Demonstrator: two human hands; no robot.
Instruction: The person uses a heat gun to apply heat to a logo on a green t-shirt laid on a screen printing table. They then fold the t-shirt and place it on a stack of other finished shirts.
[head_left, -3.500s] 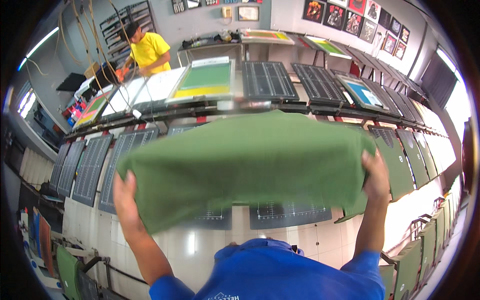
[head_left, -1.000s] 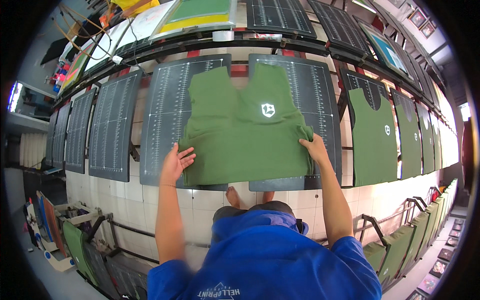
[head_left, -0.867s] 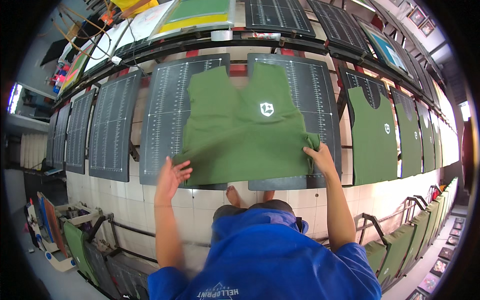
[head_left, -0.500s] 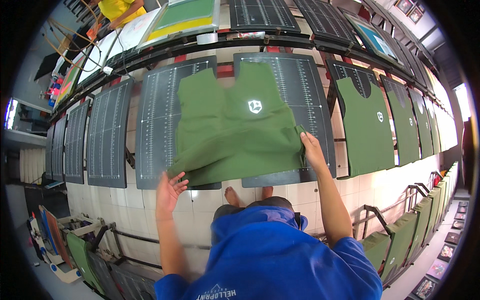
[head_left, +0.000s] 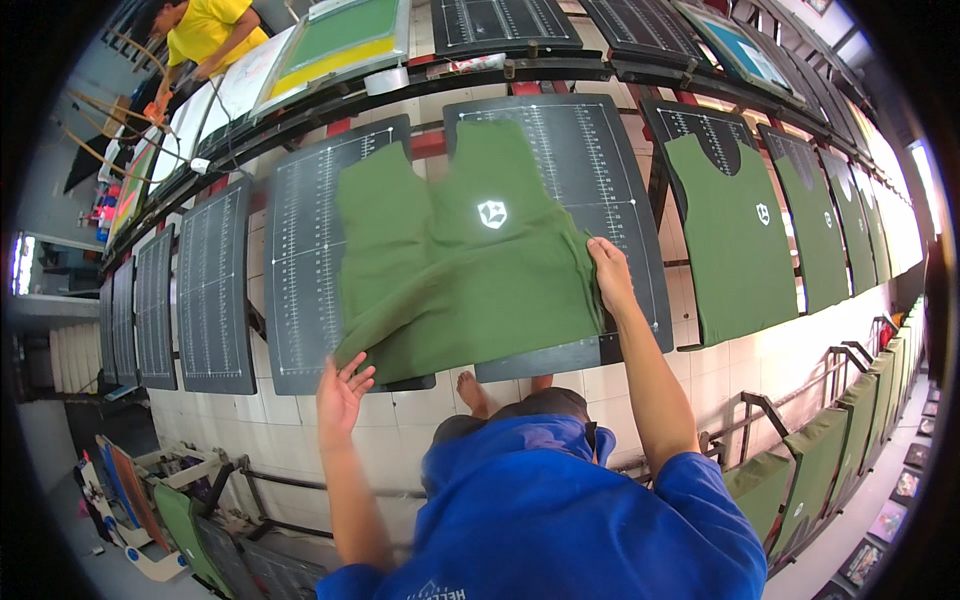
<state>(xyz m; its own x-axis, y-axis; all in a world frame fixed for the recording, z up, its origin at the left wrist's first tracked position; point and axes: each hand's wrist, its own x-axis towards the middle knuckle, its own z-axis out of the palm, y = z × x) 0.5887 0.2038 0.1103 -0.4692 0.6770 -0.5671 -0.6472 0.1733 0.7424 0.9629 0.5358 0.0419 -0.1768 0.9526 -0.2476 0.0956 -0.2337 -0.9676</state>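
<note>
A green garment piece with a small white emblem [head_left: 470, 260] lies across two dark ruled printing boards, the left one [head_left: 310, 250] and the right one [head_left: 590, 170]. My right hand [head_left: 608, 272] grips the piece's right edge on the right board. My left hand [head_left: 342, 390] is open, fingers spread, just below the piece's lower left corner, which curls up off the left board. Whether it touches the cloth is unclear.
More dark boards run left [head_left: 215, 290] and right, the right ones bearing green pieces [head_left: 735, 240]. A person in a yellow shirt [head_left: 205, 35] works at the far top left. Green cloth hangs on a rail [head_left: 800, 470] at lower right. Tiled floor lies below.
The green piece, first held up spread between both hands, now lies on the boards. My left hand has let go and dropped below its corner; the cloth has slid left.
</note>
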